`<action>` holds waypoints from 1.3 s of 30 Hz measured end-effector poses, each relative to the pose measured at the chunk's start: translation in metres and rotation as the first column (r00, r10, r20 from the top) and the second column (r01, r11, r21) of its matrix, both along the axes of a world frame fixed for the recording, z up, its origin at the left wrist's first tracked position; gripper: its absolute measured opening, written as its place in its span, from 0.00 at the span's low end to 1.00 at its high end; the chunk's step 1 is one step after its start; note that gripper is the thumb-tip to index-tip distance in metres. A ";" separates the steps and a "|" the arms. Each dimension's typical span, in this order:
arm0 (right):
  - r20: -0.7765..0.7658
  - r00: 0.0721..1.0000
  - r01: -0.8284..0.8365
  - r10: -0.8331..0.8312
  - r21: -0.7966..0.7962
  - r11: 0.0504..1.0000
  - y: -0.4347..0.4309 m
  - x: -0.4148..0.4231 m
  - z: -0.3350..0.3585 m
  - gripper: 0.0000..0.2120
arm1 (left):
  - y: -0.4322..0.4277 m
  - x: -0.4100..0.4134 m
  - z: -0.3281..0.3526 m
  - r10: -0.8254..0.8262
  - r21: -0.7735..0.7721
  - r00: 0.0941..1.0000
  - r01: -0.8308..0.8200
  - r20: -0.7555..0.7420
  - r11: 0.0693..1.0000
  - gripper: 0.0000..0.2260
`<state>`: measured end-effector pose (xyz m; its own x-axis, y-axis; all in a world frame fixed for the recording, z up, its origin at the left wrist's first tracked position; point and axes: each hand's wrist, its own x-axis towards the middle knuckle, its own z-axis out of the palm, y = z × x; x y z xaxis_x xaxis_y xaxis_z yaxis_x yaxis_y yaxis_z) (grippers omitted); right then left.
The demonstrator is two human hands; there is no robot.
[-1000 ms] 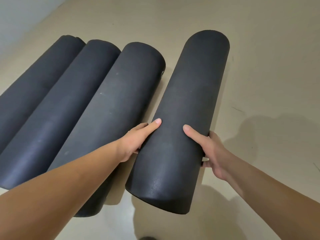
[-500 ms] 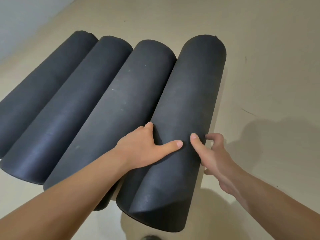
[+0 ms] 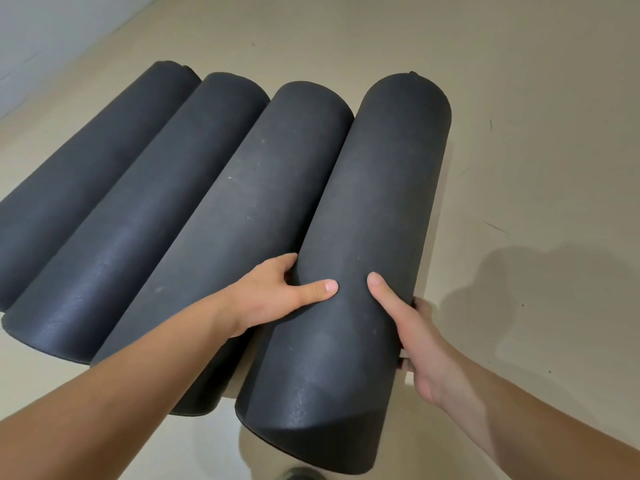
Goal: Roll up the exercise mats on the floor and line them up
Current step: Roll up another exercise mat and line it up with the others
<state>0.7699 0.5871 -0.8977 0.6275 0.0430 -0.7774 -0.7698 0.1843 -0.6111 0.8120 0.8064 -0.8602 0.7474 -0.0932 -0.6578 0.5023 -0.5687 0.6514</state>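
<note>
- Head view: four rolled-up black mats lie side by side on a beige floor, all angled the same way, with their far ends pointing up and to the right.
- The leftmost mat, the second mat and the third mat rest against one another in a row.
- The rightmost mat lies tight against the third mat along its length. Its near end reaches closer to the camera than the third mat's near end.
- Whether the near end of the rightmost mat rests on the floor or is lifted slightly cannot be told.
- The left hand grasps the rightmost mat from its left side. The thumb lies across the top of the roll and the fingers are tucked into the groove between it and the third mat.
- The right hand grasps the same mat from its right side. The thumb lies on top and the fingers curl round the side and out of sight.
- The two thumbs point toward each other, near but apart.
- A soft shadow falls on the floor to the right of the right hand.
- A pale wall meets the floor at the upper left.
- A small dark shape at the bottom edge is cut off too much to identify.
</note>
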 end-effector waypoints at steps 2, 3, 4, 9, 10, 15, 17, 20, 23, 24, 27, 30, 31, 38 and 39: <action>0.028 0.999 -0.020 0.021 -0.059 0.998 -0.005 -0.008 0.003 0.49 | -0.001 -0.006 0.002 -0.060 -0.029 0.996 0.058 -0.064 0.998 0.28; 0.041 0.998 -0.044 0.047 -0.073 0.996 -0.008 -0.011 0.001 0.50 | -0.001 -0.009 0.003 -0.109 0.009 0.992 0.110 -0.060 0.994 0.28; 0.059 0.996 -0.067 0.072 -0.078 0.995 -0.009 -0.014 0.001 0.50 | -0.001 -0.009 0.006 -0.157 0.093 0.987 0.158 -0.019 0.983 0.28; 0.115 0.985 -0.121 0.129 -0.080 0.989 -0.001 -0.015 0.001 0.39 | -0.005 -0.012 0.021 -0.420 0.624 0.868 0.177 0.265 0.761 0.23; 0.112 0.984 -0.128 0.137 -0.082 0.988 0.002 -0.015 0.003 0.39 | -0.009 -0.014 0.022 -0.431 0.653 0.866 0.174 0.256 0.737 0.22; 0.048 0.991 -0.119 0.121 -0.052 0.992 0.000 -0.017 0.007 0.55 | -0.018 -0.017 0.021 -0.446 0.699 0.869 0.184 0.213 0.691 0.31; 0.021 0.993 -0.116 0.117 -0.027 0.993 -0.003 -0.016 0.005 0.59 | -0.020 -0.019 0.019 -0.490 0.743 0.856 0.219 0.164 0.632 0.38; 0.037 0.990 -0.134 0.134 -0.013 0.991 -0.005 -0.015 -0.002 0.53 | -0.018 -0.020 0.016 -0.494 0.752 0.851 0.205 0.180 0.627 0.39; 0.023 0.994 -0.110 0.111 -0.048 0.993 -0.011 -0.014 -0.006 0.53 | -0.018 -0.021 0.021 -0.515 0.760 0.819 0.161 0.253 0.630 0.35; 0.017 0.995 -0.100 0.101 -0.066 0.993 -0.014 -0.013 -0.008 0.52 | -0.019 -0.020 0.021 -0.523 0.758 0.802 0.144 0.287 0.636 0.33; -0.028 0.993 -0.118 0.115 -0.142 0.983 -0.024 -0.011 -0.013 0.36 | -0.030 -0.015 0.025 -0.538 0.702 0.753 0.146 0.378 0.698 0.28; -0.025 0.985 -0.172 0.170 -0.211 0.962 -0.037 -0.008 -0.011 0.15 | -0.048 -0.008 0.029 -0.570 0.649 0.707 0.206 0.419 0.733 0.27; -0.022 0.981 -0.191 0.191 -0.227 0.955 -0.045 -0.007 -0.008 0.12 | -0.055 -0.006 0.031 -0.580 0.633 0.690 0.226 0.432 0.740 0.26; -0.024 0.924 -0.369 0.381 -0.306 0.878 -0.105 0.014 0.068 0.11 | -0.098 0.021 0.080 -0.668 0.560 0.598 0.397 0.443 0.727 0.24; -0.016 0.922 -0.372 0.387 -0.315 0.873 -0.114 0.019 0.091 0.11 | -0.103 0.022 0.099 -0.673 0.549 0.589 0.413 0.447 0.726 0.24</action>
